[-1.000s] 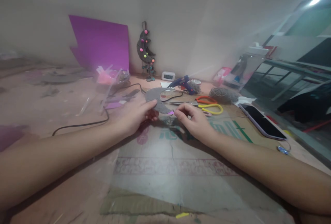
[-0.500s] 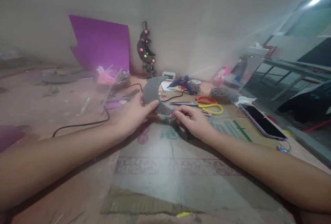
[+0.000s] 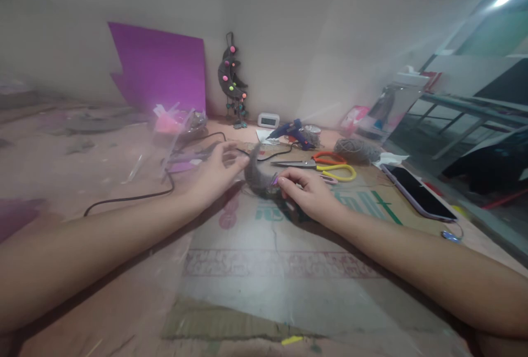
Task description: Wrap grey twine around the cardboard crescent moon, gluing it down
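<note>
A grey yarn-wrapped crescent moon (image 3: 256, 174) stands nearly on edge above the flattened cardboard sheet (image 3: 280, 269), smeared by motion. My right hand (image 3: 307, 192) pinches its lower end, where a small purple piece shows. My left hand (image 3: 214, 172) is just left of the crescent with its fingers spread and touches or nearly touches the upper edge.
Orange and yellow scissors (image 3: 330, 167), a blue glue gun (image 3: 291, 132) with its black cord (image 3: 136, 197), a ball of grey yarn (image 3: 357, 150) and a phone (image 3: 416, 192) lie behind and to the right. A finished moon ornament (image 3: 231, 79) and purple sheet (image 3: 160, 68) lean on the wall.
The grey crescent lay flat, was lifted upright by both hands, and now has swung edge-on. My left hand has let go of its grip and opened.
</note>
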A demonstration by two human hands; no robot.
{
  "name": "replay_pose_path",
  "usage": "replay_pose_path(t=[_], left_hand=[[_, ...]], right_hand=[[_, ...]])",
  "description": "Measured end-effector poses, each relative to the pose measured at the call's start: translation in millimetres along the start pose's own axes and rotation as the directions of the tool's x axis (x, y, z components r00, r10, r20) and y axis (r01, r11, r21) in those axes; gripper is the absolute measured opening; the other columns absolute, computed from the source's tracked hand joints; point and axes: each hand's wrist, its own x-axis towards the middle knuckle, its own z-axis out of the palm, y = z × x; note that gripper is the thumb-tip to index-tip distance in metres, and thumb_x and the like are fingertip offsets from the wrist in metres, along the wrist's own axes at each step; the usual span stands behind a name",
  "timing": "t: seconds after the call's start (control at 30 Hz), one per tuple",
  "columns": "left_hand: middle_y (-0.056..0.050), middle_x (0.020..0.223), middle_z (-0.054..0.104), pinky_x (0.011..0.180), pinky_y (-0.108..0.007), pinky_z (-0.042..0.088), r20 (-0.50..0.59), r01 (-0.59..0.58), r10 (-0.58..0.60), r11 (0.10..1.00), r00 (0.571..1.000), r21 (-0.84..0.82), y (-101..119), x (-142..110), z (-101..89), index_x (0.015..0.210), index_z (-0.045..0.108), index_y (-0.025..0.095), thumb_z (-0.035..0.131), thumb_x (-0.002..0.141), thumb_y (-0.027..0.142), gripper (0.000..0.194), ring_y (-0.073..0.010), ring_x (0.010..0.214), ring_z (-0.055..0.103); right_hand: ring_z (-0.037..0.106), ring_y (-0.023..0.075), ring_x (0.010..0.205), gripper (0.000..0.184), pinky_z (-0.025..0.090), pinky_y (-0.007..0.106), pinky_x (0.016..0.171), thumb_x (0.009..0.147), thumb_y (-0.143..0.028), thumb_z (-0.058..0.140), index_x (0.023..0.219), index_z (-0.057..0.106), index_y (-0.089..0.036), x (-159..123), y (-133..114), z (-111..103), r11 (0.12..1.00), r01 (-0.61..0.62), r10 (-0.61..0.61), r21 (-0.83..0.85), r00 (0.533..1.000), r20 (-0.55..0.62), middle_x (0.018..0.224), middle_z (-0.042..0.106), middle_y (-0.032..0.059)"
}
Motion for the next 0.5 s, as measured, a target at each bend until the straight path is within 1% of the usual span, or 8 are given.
replay_pose_path(t=[0.03,0.07,0.13,0.2,0.27,0.33,0.4,0.5], left_hand=[[-0.009,0.128,0.060,0.099,-0.044,0.048,0.066,-0.088,0.082,0.992,0.994,0.092,2,0,-0.9,0.120,0.055,0.023,0.059,0.088,0.042,0.037,-0.0230,0.115,0.059],[-0.009,0.130,0.059,0.104,-0.046,0.044,0.146,-0.180,0.156,0.969,0.977,0.168,5,-1,-1.5,0.119,0.057,0.023,0.058,0.089,0.041,0.035,-0.0239,0.120,0.056],[-0.010,0.136,0.056,0.111,-0.049,0.037,0.299,-0.350,0.271,0.903,0.915,0.251,9,-4,-1.4,0.121,0.058,0.022,0.061,0.087,0.043,0.040,-0.0261,0.130,0.049],[-0.013,0.140,0.053,0.113,-0.051,0.032,0.398,-0.488,0.363,0.826,0.843,0.280,11,-7,-0.1,0.124,0.056,0.020,0.066,0.083,0.046,0.050,-0.0285,0.136,0.042],[-0.015,0.141,0.052,0.114,-0.052,0.032,0.445,-0.580,0.427,0.758,0.787,0.299,10,-10,1.1,0.126,0.055,0.018,0.068,0.082,0.049,0.055,-0.0298,0.138,0.039],[-0.016,0.138,0.054,0.112,-0.052,0.034,0.459,-0.630,0.467,0.710,0.756,0.314,8,-11,1.6,0.125,0.056,0.018,0.066,0.083,0.049,0.053,-0.0298,0.136,0.041],[-0.015,0.133,0.057,0.110,-0.051,0.037,0.450,-0.648,0.492,0.692,0.745,0.317,7,-11,1.4,0.121,0.059,0.018,0.065,0.085,0.047,0.047,-0.0290,0.132,0.046],[-0.013,0.124,0.062,0.106,-0.049,0.041,0.429,-0.657,0.517,0.691,0.741,0.302,7,-9,0.8,0.115,0.061,0.019,0.064,0.086,0.044,0.038,-0.0275,0.126,0.050]], right_hand=[[0.051,0.0113,0.057,0.021,0.037,0.023,0.056,0.088,-0.029,0.050,0.075,0.061,-0.017,0,0,0,1.000,-0.003,0.003,0.003,1.000,0.001,0.060,0.056,-0.0026],[0.050,0.0111,0.056,0.021,0.036,0.023,0.055,0.088,-0.029,0.050,0.074,0.060,-0.018,0,1,0,1.000,-0.013,0.012,0.017,1.000,0.003,0.060,0.056,-0.0029],[0.048,0.0103,0.052,0.022,0.036,0.022,0.051,0.088,-0.031,0.050,0.073,0.058,-0.018,-1,1,1,0.997,-0.044,0.043,0.065,0.999,0.012,0.059,0.054,-0.0037],[0.047,0.0096,0.049,0.023,0.035,0.022,0.049,0.089,-0.034,0.050,0.073,0.056,-0.018,-2,0,1,0.991,-0.071,0.068,0.109,0.997,0.031,0.058,0.052,-0.0045],[0.047,0.0094,0.049,0.024,0.035,0.022,0.049,0.089,-0.034,0.050,0.071,0.055,-0.018,-3,-1,1,0.990,-0.074,0.069,0.123,0.996,0.051,0.058,0.052,-0.0045],[0.048,0.0097,0.050,0.025,0.036,0.022,0.051,0.089,-0.034,0.050,0.070,0.055,-0.018,-3,-3,1,0.992,-0.057,0.050,0.116,0.997,0.064,0.059,0.052,-0.0040],[0.049,0.0100,0.053,0.026,0.037,0.022,0.052,0.090,-0.033,0.049,0.069,0.055,-0.018,-3,-4,1,0.995,-0.033,0.026,0.097,0.997,0.073,0.061,0.053,-0.0035],[0.050,0.0108,0.057,0.026,0.037,0.023,0.056,0.090,-0.030,0.050,0.068,0.055,-0.018,-3,-5,1,0.998,0.000,-0.005,0.058,0.997,0.077,0.062,0.055,-0.0027]])
